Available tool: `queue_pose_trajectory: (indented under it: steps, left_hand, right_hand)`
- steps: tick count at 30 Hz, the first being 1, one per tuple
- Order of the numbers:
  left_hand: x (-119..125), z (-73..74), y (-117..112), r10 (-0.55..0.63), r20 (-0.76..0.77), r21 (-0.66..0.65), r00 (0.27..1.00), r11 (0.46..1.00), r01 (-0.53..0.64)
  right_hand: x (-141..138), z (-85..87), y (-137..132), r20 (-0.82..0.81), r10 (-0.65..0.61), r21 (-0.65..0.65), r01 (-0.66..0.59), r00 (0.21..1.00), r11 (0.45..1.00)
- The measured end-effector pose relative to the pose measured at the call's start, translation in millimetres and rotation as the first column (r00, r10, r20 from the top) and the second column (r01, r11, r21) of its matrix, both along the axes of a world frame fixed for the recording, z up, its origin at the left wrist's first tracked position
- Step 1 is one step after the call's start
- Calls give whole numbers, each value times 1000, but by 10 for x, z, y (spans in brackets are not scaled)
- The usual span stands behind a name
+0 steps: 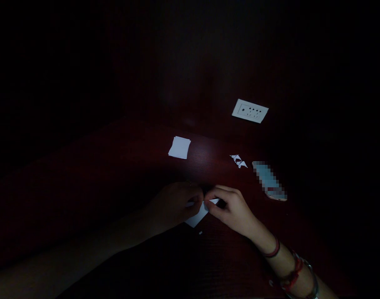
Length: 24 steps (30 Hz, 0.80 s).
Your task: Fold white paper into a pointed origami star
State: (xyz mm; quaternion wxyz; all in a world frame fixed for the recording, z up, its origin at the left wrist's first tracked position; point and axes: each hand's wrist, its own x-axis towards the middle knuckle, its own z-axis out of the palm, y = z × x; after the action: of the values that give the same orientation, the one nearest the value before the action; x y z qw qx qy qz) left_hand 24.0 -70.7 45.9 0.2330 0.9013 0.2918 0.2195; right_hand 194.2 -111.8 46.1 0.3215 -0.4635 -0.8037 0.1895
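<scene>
A small sheet of white paper (pixel 196 218) is between my hands, low in the middle of the head view. My left hand (pixel 180 201) pinches its upper edge with thumb and fingers, and is mostly in shadow. Right beside it, my right hand (pixel 229 207) pinches the same paper, the fingertips of both hands nearly touching. One pointed corner of the paper shows past the right fingers. The palms and fingers hide part of the sheet, so its exact folds cannot be made out. A tiny white scrap (pixel 200 232) lies just below the paper.
On the dark reddish table (pixel 205 153) lies a stack of square white paper (pixel 179 148). To its right are small folded paper pieces (pixel 239 161) and a phone (pixel 269 180) with a blurred screen. A white socket plate (pixel 250 111) is behind them. The surroundings are very dark.
</scene>
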Motion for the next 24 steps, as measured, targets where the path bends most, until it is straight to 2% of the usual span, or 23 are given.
queue_pose_trajectory:
  steps: [3, 11, 15, 20, 24]
  left_hand:
    - [-10, -5, 10, -21, 15, 1, 1000, 1000, 21]
    - [-19, 31, 46, -61, 76, -114, 995, 991, 70]
    - [-6, 17, 48, -43, 66, -110, 997, 993, 50]
    - [8, 31, 28, -19, 54, -112, 998, 993, 25]
    - [-7, 27, 47, -53, 72, -125, 996, 990, 62]
  right_hand:
    - [4, 3, 8, 20, 7, 2, -7, 1000, 1000]
    - [259, 17, 86, 40, -14, -39, 15, 999, 999]
    - [183, -5, 77, 42, 27, -26, -25, 999, 999]
    - [76, -7, 30, 46, 7, 20, -8, 999, 1000]
    - [99, 22, 12, 70, 15, 21, -17, 997, 1000]
